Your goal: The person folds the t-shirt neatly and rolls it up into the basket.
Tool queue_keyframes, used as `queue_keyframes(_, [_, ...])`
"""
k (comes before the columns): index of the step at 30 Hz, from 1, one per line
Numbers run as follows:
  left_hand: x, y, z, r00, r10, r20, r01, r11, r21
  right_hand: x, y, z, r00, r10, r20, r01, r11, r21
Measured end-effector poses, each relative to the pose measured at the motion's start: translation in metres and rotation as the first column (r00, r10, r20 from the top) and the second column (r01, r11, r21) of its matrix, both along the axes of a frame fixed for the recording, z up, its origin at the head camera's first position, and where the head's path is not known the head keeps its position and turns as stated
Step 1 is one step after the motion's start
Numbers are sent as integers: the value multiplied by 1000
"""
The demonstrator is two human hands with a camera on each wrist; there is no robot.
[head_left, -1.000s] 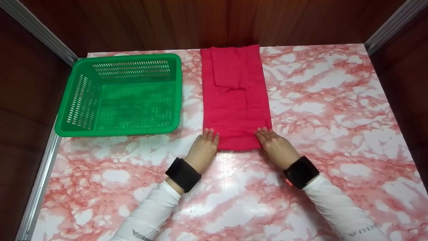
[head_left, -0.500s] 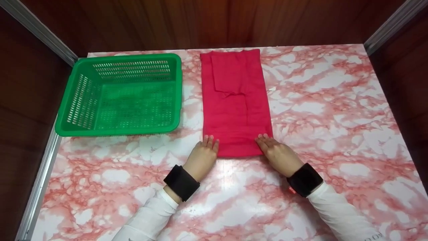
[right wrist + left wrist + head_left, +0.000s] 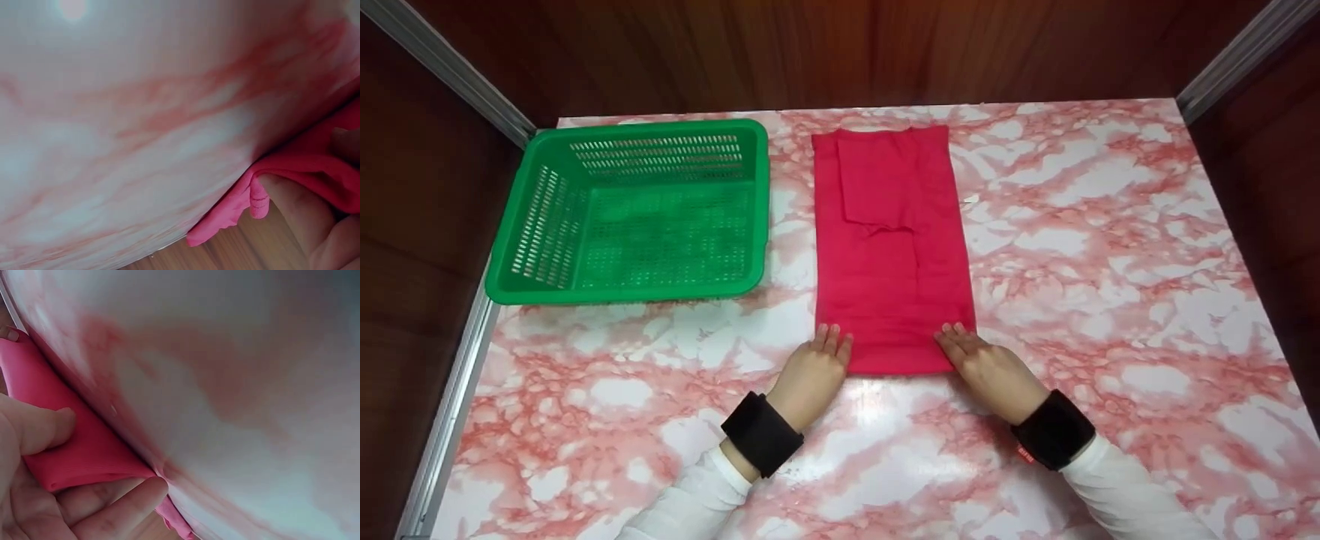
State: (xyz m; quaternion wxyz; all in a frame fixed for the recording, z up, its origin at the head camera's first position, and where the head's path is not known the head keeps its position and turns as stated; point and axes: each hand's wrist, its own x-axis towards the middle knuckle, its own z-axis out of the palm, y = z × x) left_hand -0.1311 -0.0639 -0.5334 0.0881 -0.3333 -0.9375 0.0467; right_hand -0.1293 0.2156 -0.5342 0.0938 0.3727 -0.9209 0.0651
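Observation:
A red shirt (image 3: 877, 277) lies folded into a long panel in the middle of the table, with a sleeve-like flap (image 3: 879, 180) folded flat on its far half. My left hand (image 3: 810, 379) holds the near left corner; in the left wrist view the thumb (image 3: 50, 430) lies on the cloth and the fingers (image 3: 124, 509) on its other side. The near right corner is pinched by my right hand (image 3: 994, 375). The right wrist view shows the layered shirt edge (image 3: 225, 216) between thumb and fingers, with part of that hand out of frame.
A green plastic basket (image 3: 757, 225) with slotted walls stands at the back left, beside the shirt. The marbled red and white table (image 3: 1110, 300) is bordered by dark wood panels (image 3: 840, 52) at the back and both sides.
Both hands have drawn the shirt toward the person, so its far edge now lies farther from the back panel. The grip on the corners and the basket stay the same.

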Motion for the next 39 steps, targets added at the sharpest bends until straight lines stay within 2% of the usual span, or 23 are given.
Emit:
queue_keyframes(7, [17,-2,-1,999,-12,-31,12,1000,-19,16,0,0,1000,11,3,-11,1000,10])
queue_keyframes(14, [30,-5,-3,998,-35,-58,36,999,21,30,1,2,999,10,52,-10,1000,-8])
queue_keyframes(19, [38,-7,-4,997,-45,-66,46,999,21,38,0,1,999,6,48,-5,1000,-10])
queue_keyframes(28, [49,-9,-4,996,-55,-72,58,998,31,52,-1,-3,999,-1,37,4,997,-77])
queue_keyframes(39, [62,-9,-4,994,-62,-89,65,997,32,63,-2,-2,1000,15,-11,-16,997,-69])
